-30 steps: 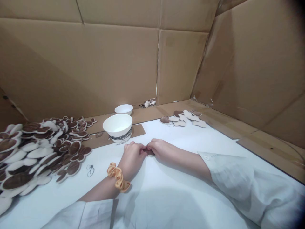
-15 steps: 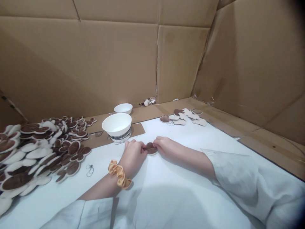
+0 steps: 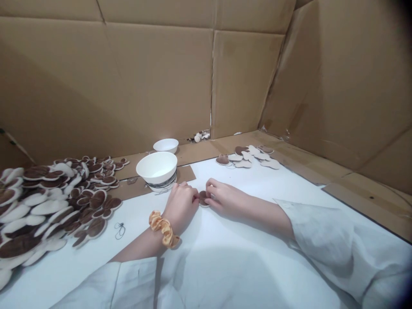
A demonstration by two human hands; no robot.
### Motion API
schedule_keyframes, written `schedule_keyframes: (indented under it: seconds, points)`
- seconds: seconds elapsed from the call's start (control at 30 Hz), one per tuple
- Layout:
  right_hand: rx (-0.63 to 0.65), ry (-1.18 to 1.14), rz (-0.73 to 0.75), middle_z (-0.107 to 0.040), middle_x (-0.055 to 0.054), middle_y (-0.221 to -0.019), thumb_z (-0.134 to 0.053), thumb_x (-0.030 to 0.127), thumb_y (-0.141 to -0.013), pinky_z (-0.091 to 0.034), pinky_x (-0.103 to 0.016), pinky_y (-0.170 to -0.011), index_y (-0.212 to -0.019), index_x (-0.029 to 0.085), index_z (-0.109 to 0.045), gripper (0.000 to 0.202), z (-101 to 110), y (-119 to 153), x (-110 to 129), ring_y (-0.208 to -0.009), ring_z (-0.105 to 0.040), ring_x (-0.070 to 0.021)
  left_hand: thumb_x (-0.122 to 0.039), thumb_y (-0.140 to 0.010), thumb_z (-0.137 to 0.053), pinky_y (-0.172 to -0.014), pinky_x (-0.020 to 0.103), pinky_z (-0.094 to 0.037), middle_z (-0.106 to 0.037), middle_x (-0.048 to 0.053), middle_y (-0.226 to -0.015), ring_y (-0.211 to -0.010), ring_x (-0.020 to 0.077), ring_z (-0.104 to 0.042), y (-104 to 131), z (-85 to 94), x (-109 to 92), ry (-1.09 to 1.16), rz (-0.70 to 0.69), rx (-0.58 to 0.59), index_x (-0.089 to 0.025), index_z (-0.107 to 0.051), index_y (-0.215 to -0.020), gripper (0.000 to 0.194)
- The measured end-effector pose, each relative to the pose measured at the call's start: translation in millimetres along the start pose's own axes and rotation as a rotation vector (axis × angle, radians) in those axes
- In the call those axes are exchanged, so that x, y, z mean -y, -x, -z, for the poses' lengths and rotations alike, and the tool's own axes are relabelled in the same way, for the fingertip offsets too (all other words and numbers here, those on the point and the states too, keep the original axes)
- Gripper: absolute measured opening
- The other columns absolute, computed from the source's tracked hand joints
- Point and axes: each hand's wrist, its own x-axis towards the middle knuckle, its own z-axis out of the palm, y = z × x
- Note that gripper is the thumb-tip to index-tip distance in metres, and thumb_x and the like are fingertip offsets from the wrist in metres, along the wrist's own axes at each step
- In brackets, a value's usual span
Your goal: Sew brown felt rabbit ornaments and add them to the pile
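A small brown piece with a pale edge [image 3: 203,198] lies on the white table [image 3: 244,266] between both of my hands. My left hand [image 3: 180,205], with an orange scrunchie [image 3: 164,228] on its wrist, pinches the piece's left side. The fingers of my right hand [image 3: 225,198] hold its right side. Both hands rest on the table, just right of a white bowl [image 3: 156,168] that has dark thread wound around its base.
A big heap of brown and white pieces [image 3: 48,206] covers the left of the table. A few finished pieces [image 3: 249,156] lie at the back right. A second small bowl [image 3: 166,145] stands behind the first. A loop of dark thread [image 3: 120,230] lies loose. Cardboard walls [image 3: 161,77] enclose the table.
My hands were pressed together hiding the piece; they have since parted a little and slid slightly farther up the table, so the brown piece shows between the fingertips.
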Motion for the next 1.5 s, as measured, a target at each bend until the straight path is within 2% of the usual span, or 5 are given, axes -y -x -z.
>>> schedule_keyframes:
  seconds: [0.23,0.33,0.6,1.27,1.5]
  points:
    - [-0.026,-0.273,-0.011,-0.055,0.001,-0.073,-0.051,0.010,-0.076,-0.039,-0.022,-0.062,-0.080,0.019,-0.051,0.009,-3,-10,5,-0.067,-0.051,-0.0109,-0.015,-0.077,-0.044,-0.073,0.035,-0.030,-0.064,0.004,-0.069,-0.081,0.0208,-0.050,1,0.5,3,0.004,-0.036,-0.006,-0.018,-0.063,-0.067,0.021]
    - [0.001,-0.293,-0.077,-0.056,0.002,-0.072,-0.053,0.011,-0.074,-0.037,-0.021,-0.060,-0.080,0.019,-0.048,0.011,0,-12,6,-0.067,-0.051,-0.0112,-0.015,-0.078,-0.044,-0.073,0.035,-0.029,-0.064,0.004,-0.068,-0.079,0.0203,-0.050,1,1.0,4,0.008,-0.044,-0.002,-0.018,-0.062,-0.065,0.022]
    - [0.040,-0.183,0.040,-0.059,0.000,-0.075,-0.058,0.012,-0.072,-0.038,-0.024,-0.067,-0.073,0.018,-0.052,0.008,5,-15,-5,-0.075,-0.052,-0.0138,-0.012,-0.076,-0.044,-0.072,0.034,-0.027,-0.064,0.002,-0.067,-0.079,0.0195,-0.048,1,0.5,3,0.037,-0.046,-0.006,-0.018,-0.063,-0.065,0.023]
    - [0.094,-0.591,0.012,-0.062,-0.003,-0.076,-0.054,0.018,-0.075,-0.045,-0.024,-0.066,-0.076,0.015,-0.052,0.003,5,-21,-30,-0.073,-0.059,-0.0125,-0.016,-0.077,-0.045,-0.074,0.034,-0.028,-0.065,0.004,-0.072,-0.083,0.0207,-0.049,0,-3.1,7,0.076,-0.032,-0.012,-0.019,-0.064,-0.067,0.022]
    - [-0.145,-0.534,-0.008,-0.061,-0.004,-0.077,-0.057,0.019,-0.074,-0.044,-0.026,-0.068,-0.076,0.015,-0.055,0.005,18,-18,-12,-0.071,-0.057,-0.0132,-0.014,-0.076,-0.045,-0.073,0.035,-0.029,-0.065,0.003,-0.072,-0.082,0.0207,-0.049,-1,-4.2,8,0.057,-0.047,-0.029,-0.019,-0.064,-0.067,0.022]
